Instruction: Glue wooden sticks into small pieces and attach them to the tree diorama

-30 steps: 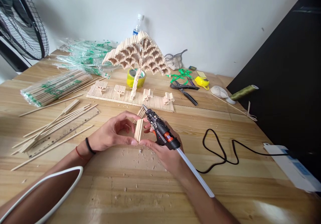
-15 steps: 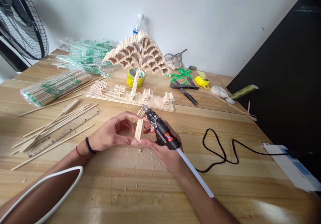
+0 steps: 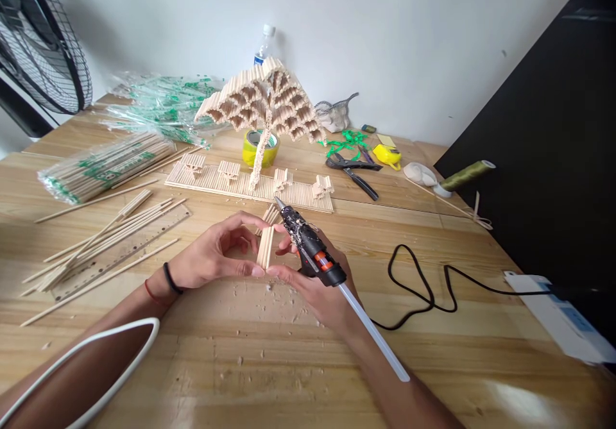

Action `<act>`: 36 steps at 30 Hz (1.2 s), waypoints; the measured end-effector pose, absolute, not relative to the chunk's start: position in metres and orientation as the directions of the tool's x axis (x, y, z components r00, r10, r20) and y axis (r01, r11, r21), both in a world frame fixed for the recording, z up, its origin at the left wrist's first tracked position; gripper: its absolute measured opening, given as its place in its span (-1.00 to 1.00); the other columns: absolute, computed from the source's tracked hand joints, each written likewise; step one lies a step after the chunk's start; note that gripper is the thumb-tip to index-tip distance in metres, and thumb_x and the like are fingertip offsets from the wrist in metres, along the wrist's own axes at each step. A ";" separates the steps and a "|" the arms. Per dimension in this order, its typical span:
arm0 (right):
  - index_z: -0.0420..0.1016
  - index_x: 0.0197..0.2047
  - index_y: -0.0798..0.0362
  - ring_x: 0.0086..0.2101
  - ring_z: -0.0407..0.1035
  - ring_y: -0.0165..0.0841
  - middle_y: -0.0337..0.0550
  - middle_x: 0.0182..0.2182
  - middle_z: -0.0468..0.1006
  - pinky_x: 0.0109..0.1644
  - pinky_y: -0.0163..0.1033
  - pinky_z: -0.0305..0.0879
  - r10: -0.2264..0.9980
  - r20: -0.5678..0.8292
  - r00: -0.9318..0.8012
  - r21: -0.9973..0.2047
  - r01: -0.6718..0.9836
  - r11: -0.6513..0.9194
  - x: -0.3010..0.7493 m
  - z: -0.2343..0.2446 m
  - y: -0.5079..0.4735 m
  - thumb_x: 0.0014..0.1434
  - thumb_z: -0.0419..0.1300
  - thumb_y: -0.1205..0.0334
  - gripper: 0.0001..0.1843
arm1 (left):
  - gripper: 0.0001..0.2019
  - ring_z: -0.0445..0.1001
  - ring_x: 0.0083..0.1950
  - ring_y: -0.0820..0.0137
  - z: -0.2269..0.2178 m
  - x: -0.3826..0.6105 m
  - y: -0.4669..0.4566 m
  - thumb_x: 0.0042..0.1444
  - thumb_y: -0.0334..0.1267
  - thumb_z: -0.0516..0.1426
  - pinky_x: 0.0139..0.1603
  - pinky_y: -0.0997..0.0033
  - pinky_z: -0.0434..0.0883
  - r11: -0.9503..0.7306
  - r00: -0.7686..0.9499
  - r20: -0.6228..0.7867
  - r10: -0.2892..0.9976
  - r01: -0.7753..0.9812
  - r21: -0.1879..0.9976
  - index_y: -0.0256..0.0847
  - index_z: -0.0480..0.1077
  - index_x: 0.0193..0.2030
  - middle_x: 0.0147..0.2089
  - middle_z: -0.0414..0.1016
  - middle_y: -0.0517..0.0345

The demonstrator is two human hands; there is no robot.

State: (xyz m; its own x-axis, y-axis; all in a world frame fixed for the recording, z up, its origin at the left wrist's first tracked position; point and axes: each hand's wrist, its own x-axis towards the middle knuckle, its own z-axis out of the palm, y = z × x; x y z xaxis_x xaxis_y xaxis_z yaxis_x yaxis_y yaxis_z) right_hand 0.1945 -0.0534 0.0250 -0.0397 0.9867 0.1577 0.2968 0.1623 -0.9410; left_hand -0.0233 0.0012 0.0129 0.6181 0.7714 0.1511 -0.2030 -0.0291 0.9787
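Observation:
My left hand (image 3: 212,256) pinches a small block of glued short wooden sticks (image 3: 265,247), which stands upright on the wooden table (image 3: 269,365). My right hand (image 3: 315,288) grips a black hot glue gun (image 3: 308,246) with a white glue stick out its back. Its fingertips also touch the block's lower right side. The gun's nozzle points up and away, just above the block. A few loose short sticks (image 3: 270,215) lie right behind the block.
Behind stands a stick-built tree model (image 3: 262,105) on a stick base (image 3: 240,185). Long sticks and a ruler (image 3: 120,243) lie left, packed sticks (image 3: 103,166) beyond. Scissors (image 3: 353,171), yellow tape (image 3: 260,148), green thread spool (image 3: 466,174) and the gun's black cord (image 3: 433,288) sit right. A fan (image 3: 41,38) stands far left.

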 end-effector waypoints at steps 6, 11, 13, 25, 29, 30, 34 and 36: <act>0.57 -0.09 -0.04 -0.34 0.47 -0.32 -0.21 -0.23 0.65 -0.33 -0.24 0.42 0.988 0.150 -0.043 -0.928 0.337 0.156 0.196 0.027 -0.053 0.08 0.53 0.05 -0.61 | -0.44 0.46 -0.22 0.42 0.011 -0.023 0.001 0.05 -0.34 0.47 -0.21 0.40 0.42 -0.031 0.625 0.144 0.767 -0.188 0.982 -0.16 0.45 0.18 -0.19 0.51 0.15; 0.59 -0.02 -0.04 -0.37 0.44 -0.34 -0.23 -0.25 0.65 -0.32 -0.25 0.40 0.986 0.160 -0.052 -0.925 0.341 0.168 0.197 0.028 -0.054 0.08 0.54 0.02 -0.55 | -0.46 0.47 -0.17 0.39 0.009 -0.024 0.002 0.03 -0.31 0.48 -0.15 0.35 0.46 -0.018 0.628 0.131 0.768 -0.182 0.983 -0.17 0.47 0.15 -0.14 0.50 0.12; 0.59 -0.01 -0.04 -0.36 0.45 -0.33 -0.22 -0.25 0.65 -0.32 -0.25 0.40 0.987 0.148 -0.055 -0.931 0.330 0.158 0.196 0.027 -0.054 0.07 0.55 0.01 -0.53 | -0.45 0.48 -0.18 0.39 0.009 -0.024 0.002 0.03 -0.30 0.48 -0.16 0.35 0.47 -0.013 0.626 0.119 0.771 -0.171 0.985 -0.19 0.47 0.15 -0.14 0.49 0.12; 0.59 0.13 -0.06 -0.14 0.57 -0.21 -0.09 -0.09 0.68 0.02 -0.09 0.52 0.989 0.130 -0.069 -0.974 0.179 0.141 0.197 0.023 -0.048 0.15 0.50 -0.01 -0.48 | -0.51 0.48 -0.24 0.46 0.006 -0.024 0.003 0.12 -0.21 0.44 -0.17 0.43 0.43 0.062 0.616 0.066 0.785 -0.184 0.981 -0.22 0.48 0.15 -0.24 0.56 0.17; 0.58 0.05 -0.04 -0.15 0.56 -0.22 -0.05 -0.07 0.67 0.00 -0.09 0.51 0.993 0.112 -0.028 -0.977 0.180 0.115 0.197 0.025 -0.049 0.22 0.42 0.00 -0.61 | -0.50 0.50 -0.20 0.42 0.005 -0.026 0.004 0.14 -0.11 0.43 -0.13 0.40 0.43 0.048 0.608 0.058 0.792 -0.157 0.986 -0.23 0.48 0.17 -0.21 0.59 0.11; 0.57 0.01 -0.03 -0.16 0.55 -0.23 -0.05 -0.09 0.67 0.00 -0.10 0.51 0.994 0.111 -0.020 -0.978 0.176 0.113 0.197 0.025 -0.049 0.23 0.40 0.02 -0.66 | -0.50 0.50 -0.20 0.41 0.006 -0.026 0.004 0.14 -0.10 0.43 -0.13 0.40 0.43 0.046 0.608 0.059 0.792 -0.156 0.987 -0.23 0.49 0.16 -0.20 0.59 0.10; 0.49 -0.17 -0.02 -0.17 0.53 -0.25 -0.07 -0.11 0.67 0.01 -0.11 0.49 0.994 0.108 -0.017 -0.983 0.145 0.110 0.196 0.027 -0.048 0.26 0.35 0.07 -0.80 | -0.52 0.50 -0.20 0.40 0.007 -0.026 0.003 0.14 -0.10 0.43 -0.14 0.39 0.42 0.048 0.607 0.056 0.793 -0.154 0.987 -0.23 0.51 0.14 -0.20 0.60 0.10; 0.43 -0.23 -0.03 -0.15 0.53 -0.25 -0.07 -0.05 0.67 0.02 -0.11 0.48 0.994 0.109 -0.016 -0.987 0.116 0.110 0.197 0.027 -0.048 0.26 0.35 0.07 -0.78 | -0.52 0.50 -0.21 0.40 0.008 -0.026 0.003 0.14 -0.10 0.43 -0.14 0.39 0.42 0.052 0.608 0.052 0.792 -0.152 0.987 -0.23 0.51 0.14 -0.21 0.60 0.10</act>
